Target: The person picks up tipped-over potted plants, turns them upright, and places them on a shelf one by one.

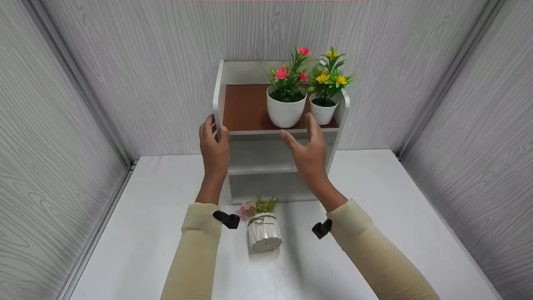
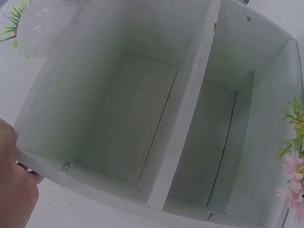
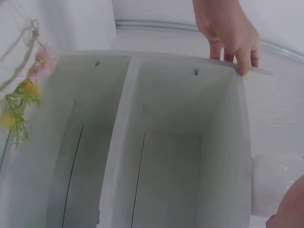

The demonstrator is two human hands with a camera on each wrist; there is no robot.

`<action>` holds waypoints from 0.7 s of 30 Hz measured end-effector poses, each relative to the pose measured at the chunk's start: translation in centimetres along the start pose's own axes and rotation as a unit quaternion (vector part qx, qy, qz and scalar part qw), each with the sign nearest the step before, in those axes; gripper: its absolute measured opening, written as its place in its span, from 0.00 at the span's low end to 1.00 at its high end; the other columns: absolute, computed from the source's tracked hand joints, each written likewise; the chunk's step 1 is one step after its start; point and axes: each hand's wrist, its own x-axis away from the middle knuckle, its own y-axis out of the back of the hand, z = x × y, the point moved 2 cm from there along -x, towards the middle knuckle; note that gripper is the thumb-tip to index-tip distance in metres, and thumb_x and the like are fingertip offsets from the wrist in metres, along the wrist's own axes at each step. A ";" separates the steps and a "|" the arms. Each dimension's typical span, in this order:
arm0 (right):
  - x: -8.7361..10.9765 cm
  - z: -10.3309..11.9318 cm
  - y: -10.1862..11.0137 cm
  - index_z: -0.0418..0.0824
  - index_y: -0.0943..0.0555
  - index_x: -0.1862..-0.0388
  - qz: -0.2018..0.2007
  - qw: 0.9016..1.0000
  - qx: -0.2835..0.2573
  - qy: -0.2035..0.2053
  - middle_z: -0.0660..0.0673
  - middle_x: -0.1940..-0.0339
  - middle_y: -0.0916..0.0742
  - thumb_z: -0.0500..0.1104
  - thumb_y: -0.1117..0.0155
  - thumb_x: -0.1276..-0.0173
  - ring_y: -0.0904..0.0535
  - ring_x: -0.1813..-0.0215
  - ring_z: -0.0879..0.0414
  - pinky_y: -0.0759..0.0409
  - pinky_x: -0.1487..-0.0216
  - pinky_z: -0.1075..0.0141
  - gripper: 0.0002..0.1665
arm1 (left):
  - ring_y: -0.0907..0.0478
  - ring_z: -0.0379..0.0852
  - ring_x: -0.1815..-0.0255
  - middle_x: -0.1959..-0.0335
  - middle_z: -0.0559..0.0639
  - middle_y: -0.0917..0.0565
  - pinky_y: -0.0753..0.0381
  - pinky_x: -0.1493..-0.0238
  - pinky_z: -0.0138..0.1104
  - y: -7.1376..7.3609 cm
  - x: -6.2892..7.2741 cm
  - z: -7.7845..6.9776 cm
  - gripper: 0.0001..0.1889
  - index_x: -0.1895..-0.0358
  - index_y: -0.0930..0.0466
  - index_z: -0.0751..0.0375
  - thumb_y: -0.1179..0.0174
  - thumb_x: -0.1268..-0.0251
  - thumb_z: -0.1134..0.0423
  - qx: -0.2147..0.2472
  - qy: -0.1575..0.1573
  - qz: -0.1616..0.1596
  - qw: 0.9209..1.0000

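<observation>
A small white shelf (image 1: 262, 171) with a brown top (image 1: 245, 108) stands against the back wall. My left hand (image 1: 215, 148) grips its left side panel, thumb on one face and fingers on the other; the right wrist view shows that hand (image 3: 230, 33) at the panel's edge. On the top are a white pot with red-pink flowers (image 1: 286, 108) and a smaller white pot with yellow flowers (image 1: 324, 111). Just in front of the larger pot is my right hand (image 1: 310, 156), thumb and fingers apart, holding nothing. Whether it touches the pot I cannot tell.
On the white table (image 1: 374, 233), before the shelf, a ribbed white pot (image 1: 265, 233) with twine and pale pink flowers lies tipped, its base toward me. Two lower compartments (image 2: 133, 109) of the shelf face forward. Wood-grain walls (image 1: 62, 166) enclose the table's sides and back.
</observation>
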 end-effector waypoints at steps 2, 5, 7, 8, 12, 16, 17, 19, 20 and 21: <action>1.4 -0.3 0.3 0.39 0.39 0.21 0.011 1.000 0.019 0.018 0.42 0.23 0.30 0.61 0.28 0.36 0.36 0.22 0.54 0.35 0.23 0.55 0.53 | 0.32 0.47 0.28 0.31 0.53 0.32 0.28 0.29 0.41 0.0 0.0 0.1 0.27 0.24 0.41 0.56 0.53 0.20 0.53 0.003 0.001 0.000 1.000; 3.6 -0.9 0.6 0.43 0.39 0.20 0.030 0.998 0.046 0.035 0.46 0.23 0.31 0.64 0.30 0.36 0.37 0.21 0.54 0.35 0.24 0.50 0.53 | 0.33 0.45 0.28 0.31 0.53 0.32 0.29 0.29 0.40 0.0 0.0 0.0 0.27 0.24 0.41 0.57 0.53 0.20 0.53 0.005 -0.001 -0.001 1.000; 5.0 -1.4 0.6 0.46 0.40 0.20 0.047 0.997 0.052 0.030 0.48 0.22 0.32 0.66 0.32 0.36 0.39 0.21 0.54 0.35 0.24 0.48 0.53 | 0.33 0.45 0.28 0.31 0.53 0.32 0.29 0.28 0.39 0.0 0.0 0.0 0.27 0.24 0.41 0.57 0.53 0.20 0.53 0.008 -0.003 -0.001 1.000; 5.7 -1.7 0.6 0.48 0.41 0.19 0.056 0.997 0.053 0.025 0.49 0.22 0.32 0.66 0.32 0.35 0.39 0.21 0.54 0.35 0.24 0.47 0.53 | 0.33 0.45 0.28 0.31 0.53 0.32 0.29 0.28 0.39 0.0 -0.1 0.1 0.28 0.24 0.41 0.57 0.53 0.20 0.53 0.010 -0.003 -0.001 1.000; 8.4 -3.2 0.3 0.50 0.42 0.19 0.090 0.994 0.055 -0.014 0.49 0.21 0.34 0.68 0.35 0.35 0.40 0.20 0.53 0.36 0.24 0.45 0.52 | 0.33 0.47 0.28 0.31 0.52 0.32 0.28 0.29 0.39 -0.1 -0.1 0.2 0.28 0.24 0.41 0.57 0.53 0.20 0.52 0.011 -0.004 -0.002 1.000; 10.9 -5.0 -0.4 0.47 0.41 0.19 0.119 0.989 0.062 -0.055 0.45 0.21 0.34 0.67 0.34 0.34 0.40 0.20 0.48 0.36 0.25 0.43 0.52 | 0.32 0.49 0.28 0.31 0.52 0.32 0.27 0.30 0.39 0.0 0.0 0.3 0.28 0.24 0.41 0.55 0.53 0.20 0.51 0.008 -0.004 -0.002 1.000; 11.5 -5.5 -0.6 0.45 0.41 0.19 0.127 0.988 0.063 -0.064 0.43 0.21 0.34 0.66 0.34 0.34 0.39 0.20 0.46 0.36 0.25 0.42 0.52 | 0.33 0.49 0.28 0.31 0.52 0.32 0.27 0.30 0.39 0.0 0.0 0.3 0.28 0.24 0.41 0.55 0.53 0.20 0.51 0.009 -0.005 -0.002 1.000; 12.7 -6.5 -1.1 0.44 0.41 0.20 0.143 0.984 0.066 -0.088 0.41 0.21 0.34 0.65 0.33 0.34 0.40 0.20 0.43 0.36 0.26 0.41 0.52 | 0.32 0.49 0.28 0.31 0.52 0.32 0.27 0.30 0.40 0.0 0.0 0.3 0.27 0.24 0.41 0.55 0.53 0.20 0.52 0.011 -0.005 -0.003 1.000; 13.3 -7.0 -1.3 0.43 0.41 0.20 0.152 0.981 0.068 -0.099 0.40 0.21 0.34 0.65 0.34 0.33 0.40 0.20 0.42 0.36 0.26 0.40 0.52 | 0.32 0.49 0.28 0.31 0.52 0.32 0.27 0.30 0.40 0.0 0.0 0.3 0.27 0.24 0.40 0.55 0.53 0.20 0.52 0.010 -0.005 -0.003 1.000; 13.9 -7.5 -1.5 0.42 0.41 0.20 0.161 0.978 0.068 -0.112 0.39 0.21 0.35 0.65 0.34 0.33 0.41 0.20 0.41 0.37 0.25 0.40 0.52 | 0.33 0.49 0.27 0.31 0.53 0.32 0.27 0.30 0.41 0.0 0.0 0.3 0.27 0.24 0.40 0.55 0.53 0.20 0.52 0.010 -0.004 -0.003 1.000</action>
